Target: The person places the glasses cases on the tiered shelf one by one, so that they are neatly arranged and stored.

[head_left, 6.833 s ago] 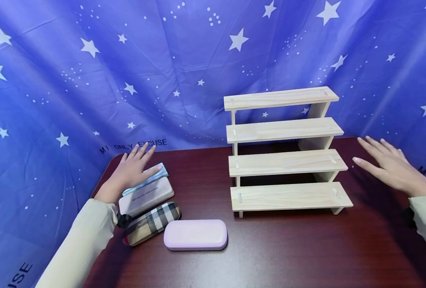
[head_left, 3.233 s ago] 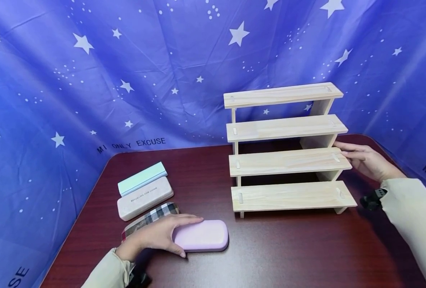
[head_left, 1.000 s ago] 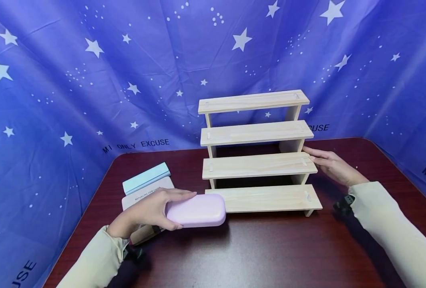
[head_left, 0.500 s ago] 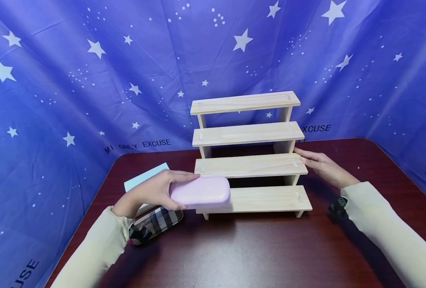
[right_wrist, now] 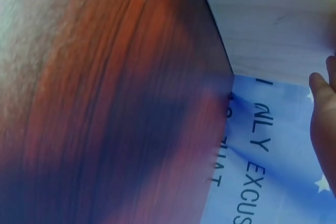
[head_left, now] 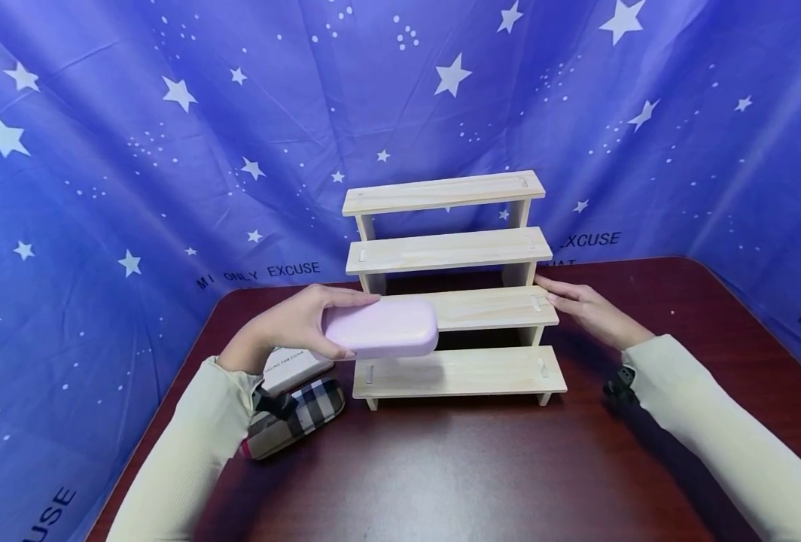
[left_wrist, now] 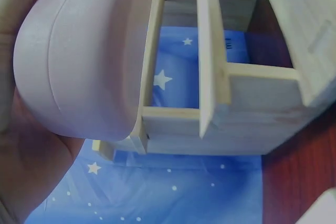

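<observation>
Lilac glasses case [head_left: 390, 329] pinched at one end by left hand [head_left: 300, 322]; right hand [head_left: 592, 312], fingers extended, touches wooden rack [head_left: 482, 373]. Slackened pinch could let the case tip.

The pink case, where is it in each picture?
Head: the pink case is just below the middle, in the left hand.
Left wrist: it fills much of the upper left.
Right wrist: not in it.
All three show the starry blue curtain.
</observation>
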Demonstrator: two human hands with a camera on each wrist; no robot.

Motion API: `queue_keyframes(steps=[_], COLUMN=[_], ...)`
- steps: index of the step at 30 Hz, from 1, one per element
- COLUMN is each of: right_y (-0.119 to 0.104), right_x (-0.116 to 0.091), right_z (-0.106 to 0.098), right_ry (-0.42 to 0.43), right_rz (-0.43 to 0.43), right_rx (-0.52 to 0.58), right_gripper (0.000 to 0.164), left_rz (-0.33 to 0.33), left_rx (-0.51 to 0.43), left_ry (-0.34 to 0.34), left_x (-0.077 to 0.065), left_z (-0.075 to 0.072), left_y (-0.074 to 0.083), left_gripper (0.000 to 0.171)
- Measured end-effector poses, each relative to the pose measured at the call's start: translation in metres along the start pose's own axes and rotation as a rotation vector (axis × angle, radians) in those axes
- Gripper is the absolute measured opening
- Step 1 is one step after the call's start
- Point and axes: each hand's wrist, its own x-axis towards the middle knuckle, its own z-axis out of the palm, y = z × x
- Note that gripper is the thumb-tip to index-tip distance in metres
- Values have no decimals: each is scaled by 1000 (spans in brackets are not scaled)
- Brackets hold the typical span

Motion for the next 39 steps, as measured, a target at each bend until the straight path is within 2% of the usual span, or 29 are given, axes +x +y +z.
queue_keyframes(steps=[6,14,18,24,31,39], right_y=[-1,0,-2,-3,-3,-5], right_x=[8,14,16,16,14,18], right_z=[4,8,10,9,5,5], right_ry=[6,-4,0,6,3,-30], right_rz=[13,12,32,58,51,69], right_rx=[-67,-40,-73,-119,-146,-142], right_gripper=[52,51,51,51,52,52], left_rz=[-24,-98,-116,-118,-113,-162], left_rx=[-43,-89,-83,-87,-87,-96], left_ry=[1,17,24,20,-6,-36], left_x=[19,43,53,71,99,125], left_z=[-15,-36,-43,-53,-66,-82], left_y=[1,-1,-3,-6,-11,-18], left_gripper=[76,77,77,76,74,72])
